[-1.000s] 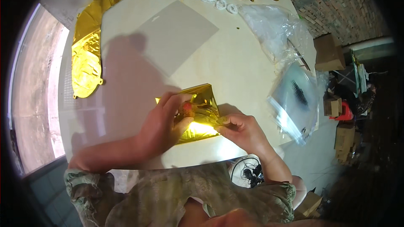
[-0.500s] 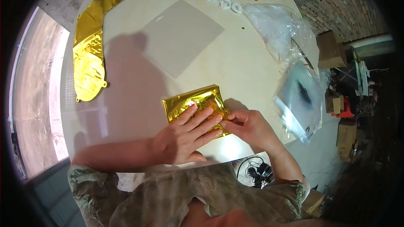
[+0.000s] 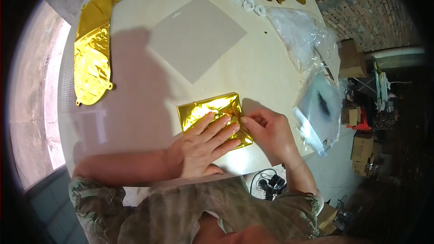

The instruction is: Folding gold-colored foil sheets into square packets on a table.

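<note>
Gold packet (image 3: 208, 107) lies flat on the table (image 3: 271, 72), near its front edge. Left hand (image 3: 196, 147) rests palm down across it, fingers slightly spread. I make out the right hand (image 3: 271, 132) curled at the packet's right side, thumb close to forefinger (whether they pinch foil, I can't tell). Grey sheet (image 3: 196, 40) beyond; clear sleeves (image 3: 320, 110) off right.

- Folded packet (image 3: 211, 105), centre: looked metallic, glossy, creased.
- Clear bags (image 3: 313, 108), right: were shiny plastic.
- Wall (image 3: 361, 13), upper right: was rough brick.
- Tabletop (image 3: 262, 74), middle: looked smooth.
</note>
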Available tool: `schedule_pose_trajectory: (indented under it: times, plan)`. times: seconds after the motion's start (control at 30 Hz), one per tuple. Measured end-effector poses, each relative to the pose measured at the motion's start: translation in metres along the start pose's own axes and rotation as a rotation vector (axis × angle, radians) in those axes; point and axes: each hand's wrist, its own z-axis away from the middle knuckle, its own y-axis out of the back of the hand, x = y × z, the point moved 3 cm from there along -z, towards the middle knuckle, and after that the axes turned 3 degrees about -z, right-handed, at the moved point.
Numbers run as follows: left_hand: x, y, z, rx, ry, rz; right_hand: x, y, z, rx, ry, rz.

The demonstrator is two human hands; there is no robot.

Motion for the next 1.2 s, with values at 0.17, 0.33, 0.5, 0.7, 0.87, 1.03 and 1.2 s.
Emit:
schedule_pose_trajectory:
  times: [0.17, 0.33, 0.5, 0.7, 0.87, 1.03, 1.2]
  plan:
    - [0.000, 0.000, 0.001, -0.029, -0.006, -0.022, -0.005, -0.002, -0.016, -0.033, 0.073, -0.035]
    - [0.000, 0.002, -0.001, -0.037, 0.001, -0.038, -0.006, -0.002, -0.029, -0.096, 0.145, -0.140]
    - [0.001, 0.001, -0.001, -0.024, 0.003, -0.026, -0.009, 0.000, -0.031, -0.115, 0.244, -0.112]
    - [0.001, 0.000, 0.000, -0.017, 0.018, -0.043, -0.002, -0.005, -0.042, -0.314, -0.003, -0.423]
    - [0.002, 0.003, -0.002, -0.010, 0.020, -0.032, -0.005, -0.003, -0.049, -0.125, 0.330, -0.044]
    - [0.000, 0.005, -0.002, -0.011, 0.013, -0.011, -0.003, 0.002, -0.027, 0.220, 0.573, 0.109]
    - [0.001, 0.008, -0.001, -0.012, 0.010, 0.023, 0.015, -0.006, 0.031, 0.358, 0.667, 0.313]
